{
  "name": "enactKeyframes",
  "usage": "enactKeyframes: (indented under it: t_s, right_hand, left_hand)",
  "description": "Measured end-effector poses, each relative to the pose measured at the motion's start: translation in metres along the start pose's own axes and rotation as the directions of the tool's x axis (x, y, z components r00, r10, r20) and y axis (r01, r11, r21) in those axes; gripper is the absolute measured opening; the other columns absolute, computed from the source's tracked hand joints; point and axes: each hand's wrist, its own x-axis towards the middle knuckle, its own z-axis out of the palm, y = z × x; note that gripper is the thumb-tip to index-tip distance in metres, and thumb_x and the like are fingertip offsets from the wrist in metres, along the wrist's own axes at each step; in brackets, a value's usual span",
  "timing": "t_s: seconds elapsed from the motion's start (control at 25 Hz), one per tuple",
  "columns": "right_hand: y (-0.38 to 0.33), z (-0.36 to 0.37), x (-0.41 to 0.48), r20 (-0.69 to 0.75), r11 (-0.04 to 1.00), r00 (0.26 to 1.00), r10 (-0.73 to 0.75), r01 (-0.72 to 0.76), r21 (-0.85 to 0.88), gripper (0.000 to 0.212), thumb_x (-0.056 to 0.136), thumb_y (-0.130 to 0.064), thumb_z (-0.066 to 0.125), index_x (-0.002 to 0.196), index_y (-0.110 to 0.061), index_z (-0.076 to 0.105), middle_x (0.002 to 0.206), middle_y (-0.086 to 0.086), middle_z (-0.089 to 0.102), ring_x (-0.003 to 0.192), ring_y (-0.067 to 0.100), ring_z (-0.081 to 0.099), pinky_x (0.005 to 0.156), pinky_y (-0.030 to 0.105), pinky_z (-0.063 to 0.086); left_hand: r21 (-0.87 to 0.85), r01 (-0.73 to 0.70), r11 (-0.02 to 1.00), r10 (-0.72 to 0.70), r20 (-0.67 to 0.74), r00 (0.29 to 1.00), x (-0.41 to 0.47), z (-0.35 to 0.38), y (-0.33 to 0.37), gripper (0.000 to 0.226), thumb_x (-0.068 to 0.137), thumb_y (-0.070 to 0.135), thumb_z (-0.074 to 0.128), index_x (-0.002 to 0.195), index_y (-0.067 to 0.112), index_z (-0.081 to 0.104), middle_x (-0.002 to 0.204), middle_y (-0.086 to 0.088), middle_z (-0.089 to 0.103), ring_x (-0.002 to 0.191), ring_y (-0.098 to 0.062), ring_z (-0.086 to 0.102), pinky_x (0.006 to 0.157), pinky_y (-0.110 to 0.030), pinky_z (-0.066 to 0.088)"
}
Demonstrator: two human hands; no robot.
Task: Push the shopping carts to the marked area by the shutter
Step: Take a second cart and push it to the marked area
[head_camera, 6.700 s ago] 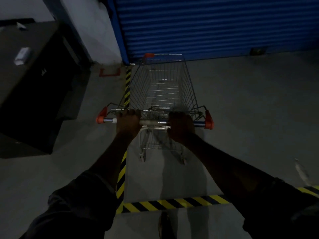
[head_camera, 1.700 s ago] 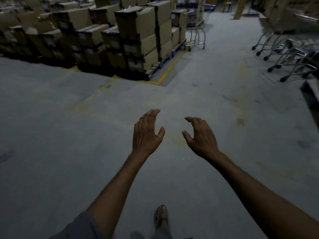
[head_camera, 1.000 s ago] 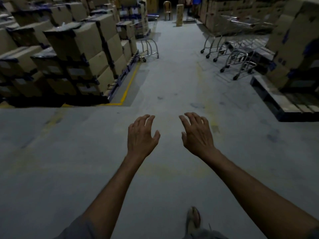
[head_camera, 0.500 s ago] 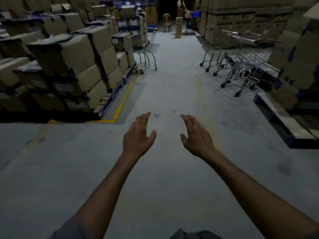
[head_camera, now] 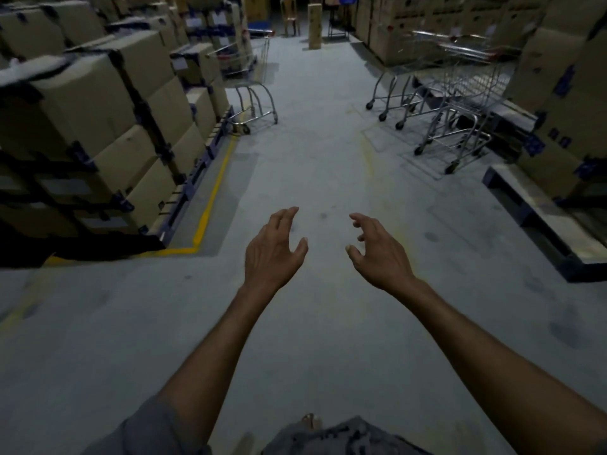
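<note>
Both my arms reach forward over the grey concrete floor. My left hand and my right hand hover apart with loosely spread fingers and hold nothing. Several nested metal shopping carts stand ahead on the right side of the aisle, well beyond my hands. A single metal cart stands ahead on the left, beside the stacked boxes. The shutter and the marked area are out of view.
Stacked cardboard boxes on pallets line the left, edged by a yellow floor line. More boxes and a low pallet stand on the right. A chair and an upright box stand at the aisle's far end.
I let go of the cart at the blue shutter and turned away into the warehouse aisle. Over the last second the carts and boxes have come closer; both hands stay empty.
</note>
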Motion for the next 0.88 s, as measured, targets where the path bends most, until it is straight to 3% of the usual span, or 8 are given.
enactKeyframes:
  t_s: [0.36, 0.72, 0.88]
  right_hand:
    - [0.048, 0.007, 0.172, -0.222, 0.953, 0.975, -0.001, -0.066, -0.296, 0.063, 0.086, -0.024, 0.068, 0.145, -0.019, 0.044, 0.143, 0.005, 0.050, 0.128, 0.028, 0.046, 0.096, 0.046, 0.049]
    - [0.193, -0.014, 0.356, -0.212, 0.904, 0.977, -0.002, -0.089, -0.419, 0.066, 0.082, -0.020, 0.071, 0.143, -0.017, 0.047, 0.142, 0.006, 0.049, 0.129, 0.028, 0.043, 0.096, 0.041, 0.045]
    - [0.249, -0.037, 0.441, -0.177, 0.848, 0.983, -0.049, -0.052, -0.527, 0.065, 0.080, -0.018, 0.069, 0.141, -0.014, 0.049, 0.143, 0.010, 0.048, 0.133, 0.032, 0.041, 0.105, 0.045, 0.037]
  left_hand:
    - [0.030, -0.235, 0.972, 0.234, 0.008, 0.972, 0.202, 0.078, -0.019, 0.071, 0.090, 0.039, 0.064, 0.154, 0.023, 0.039, 0.152, -0.001, 0.047, 0.141, -0.024, 0.041, 0.110, -0.041, 0.035]
    - [0.017, -0.308, 0.951, 0.307, 0.029, 0.951, 0.403, 0.219, 0.026, 0.074, 0.090, 0.038, 0.063, 0.156, 0.022, 0.035, 0.157, -0.003, 0.042, 0.148, -0.026, 0.033, 0.115, -0.043, 0.029]
    - [0.082, -0.352, 0.932, 0.351, 0.033, 0.936, 0.491, 0.263, 0.052, 0.071, 0.091, 0.037, 0.060, 0.155, 0.019, 0.036, 0.157, -0.005, 0.041, 0.149, -0.027, 0.031, 0.118, -0.043, 0.026]
